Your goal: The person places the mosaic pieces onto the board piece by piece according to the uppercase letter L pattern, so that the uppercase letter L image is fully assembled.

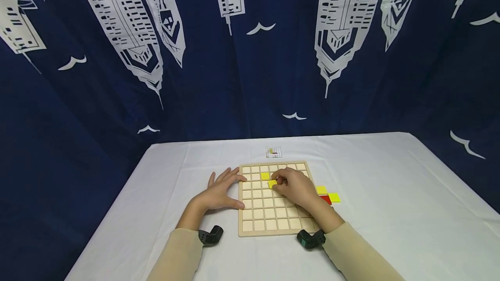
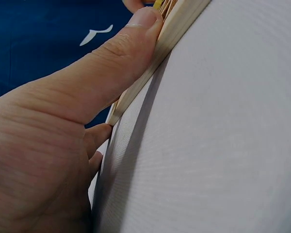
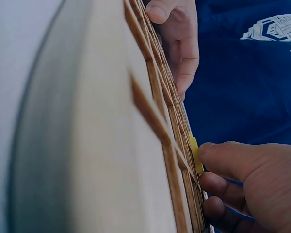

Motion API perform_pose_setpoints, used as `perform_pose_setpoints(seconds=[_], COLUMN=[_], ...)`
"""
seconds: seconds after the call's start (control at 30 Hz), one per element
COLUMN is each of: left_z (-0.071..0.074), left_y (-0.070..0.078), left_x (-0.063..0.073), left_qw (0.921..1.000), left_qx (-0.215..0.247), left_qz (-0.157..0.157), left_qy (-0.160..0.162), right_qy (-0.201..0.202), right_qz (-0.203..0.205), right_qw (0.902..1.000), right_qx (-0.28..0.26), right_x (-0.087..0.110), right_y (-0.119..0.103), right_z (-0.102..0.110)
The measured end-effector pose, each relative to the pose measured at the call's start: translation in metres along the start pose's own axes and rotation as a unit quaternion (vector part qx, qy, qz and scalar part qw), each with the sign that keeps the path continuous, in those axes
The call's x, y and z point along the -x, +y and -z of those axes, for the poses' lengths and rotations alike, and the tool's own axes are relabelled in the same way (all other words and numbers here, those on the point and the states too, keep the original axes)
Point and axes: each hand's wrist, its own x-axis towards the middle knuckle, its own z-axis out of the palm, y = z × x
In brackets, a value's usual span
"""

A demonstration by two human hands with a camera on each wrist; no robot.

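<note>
A square wooden grid board (image 1: 259, 225) lies on the white table. Over its upper middle, my right hand (image 1: 295, 187) pinches a yellow square tile (image 1: 271, 184) low on the grid. From the right wrist camera, the thumb presses the face of this tile (image 3: 196, 154), with the other fingers curled close by. Another yellow tile (image 1: 265, 176) sits in a cell just above and to the left. My left hand (image 1: 220, 194) rests at the board's left edge, fingers spread, thumb and forefinger tips on the frame. The left wrist view shows that thumb (image 2: 128, 51) lying across the wooden rim.
Beside the board's right edge lie a red tile (image 1: 326, 199) and yellow tiles (image 1: 334, 197), partly behind my right forearm. A small printed grid card (image 1: 274, 152) with coloured marks lies beyond the board. A dark blue patterned cloth (image 1: 242, 77) hangs behind the table.
</note>
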Motion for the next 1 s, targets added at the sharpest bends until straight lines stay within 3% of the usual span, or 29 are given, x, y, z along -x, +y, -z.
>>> perform_pose_setpoints(seconds=[1.0], left_z=[0.0016], left_y=[0.001], left_x=[0.0008], left_qw=[1.0], left_qx=[-0.001], left_qz=[0.0], left_qy=[-0.002], right_qy=[-0.032], right_qz=[0.054], right_qw=[0.9969], right_qx=[-0.046], right_x=[0.0021], right_y=[0.001], right_z=[-0.0028])
